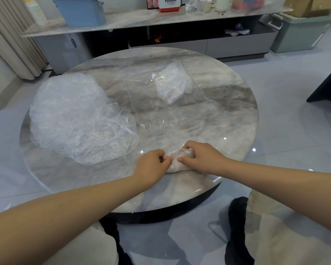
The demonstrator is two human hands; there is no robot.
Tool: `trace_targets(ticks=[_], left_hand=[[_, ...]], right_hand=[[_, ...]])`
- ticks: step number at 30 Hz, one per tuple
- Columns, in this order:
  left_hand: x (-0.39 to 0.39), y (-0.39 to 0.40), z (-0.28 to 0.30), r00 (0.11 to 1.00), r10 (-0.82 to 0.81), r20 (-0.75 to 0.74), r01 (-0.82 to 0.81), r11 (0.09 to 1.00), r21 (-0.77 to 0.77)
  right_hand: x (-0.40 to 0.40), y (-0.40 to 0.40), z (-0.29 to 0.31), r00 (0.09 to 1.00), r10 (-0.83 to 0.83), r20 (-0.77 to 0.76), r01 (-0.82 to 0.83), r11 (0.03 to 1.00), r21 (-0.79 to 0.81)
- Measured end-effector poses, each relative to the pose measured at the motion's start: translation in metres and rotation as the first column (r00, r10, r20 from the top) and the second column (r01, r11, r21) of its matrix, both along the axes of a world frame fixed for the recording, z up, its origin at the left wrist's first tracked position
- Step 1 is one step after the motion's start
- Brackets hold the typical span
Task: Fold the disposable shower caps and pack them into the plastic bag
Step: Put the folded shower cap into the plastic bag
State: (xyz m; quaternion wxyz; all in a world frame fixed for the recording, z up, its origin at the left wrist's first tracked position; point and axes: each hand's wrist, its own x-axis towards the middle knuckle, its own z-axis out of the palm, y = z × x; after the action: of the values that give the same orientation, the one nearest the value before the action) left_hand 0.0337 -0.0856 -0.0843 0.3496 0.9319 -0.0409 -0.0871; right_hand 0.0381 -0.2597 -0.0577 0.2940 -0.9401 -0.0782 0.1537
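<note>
Crinkly clear disposable shower cap [180, 158], already squished into a small wad, sits near the counter's front edge, and both hands are on it. The left hand [152, 165] pinches its left end with curled fingers and the right hand [200, 156] has its grip closed over the right side, so I'd say we're mid-fold on this one, pressing it compact.

The flat transparent plastic bag [161, 104] lies in the middle of the round grey marble counter [237, 111], toward the back edge, with what looks like a few folded caps already inside. A small white sticker is on it, but the print is too tiny to read. The big fluffy pile of unfolded clear caps [78, 117] takes up the left side, so there's loads left to do.

Next move, I reckon: keep the wad tight so it doesn't spring open, find the bag's mouth and slide it in.

Only readable writing: "Panasonic" on a white-and-red box [169, 3] on the marble shelf behind.
</note>
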Motion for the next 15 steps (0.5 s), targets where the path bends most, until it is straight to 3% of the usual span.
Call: trace_targets(ticks=[10, 12, 15], left_hand=[[0.010, -0.004, 0.003, 0.996, -0.023, -0.083, 0.039, 0.982, 0.187], [0.013, -0.004, 0.004, 0.992, -0.011, -0.127, 0.028, 0.991, 0.134], [0.018, -0.004, 0.008, 0.984, 0.006, -0.178, -0.008, 1.000, -0.011]], right_hand=[[0.006, 0.004, -0.010, 1.000, -0.003, -0.027, -0.001, 0.989, -0.147], [0.008, 0.004, -0.006, 1.000, 0.014, -0.008, -0.015, 0.979, -0.203], [0.015, 0.002, 0.001, 0.999, 0.049, 0.001, -0.048, 0.989, -0.141]])
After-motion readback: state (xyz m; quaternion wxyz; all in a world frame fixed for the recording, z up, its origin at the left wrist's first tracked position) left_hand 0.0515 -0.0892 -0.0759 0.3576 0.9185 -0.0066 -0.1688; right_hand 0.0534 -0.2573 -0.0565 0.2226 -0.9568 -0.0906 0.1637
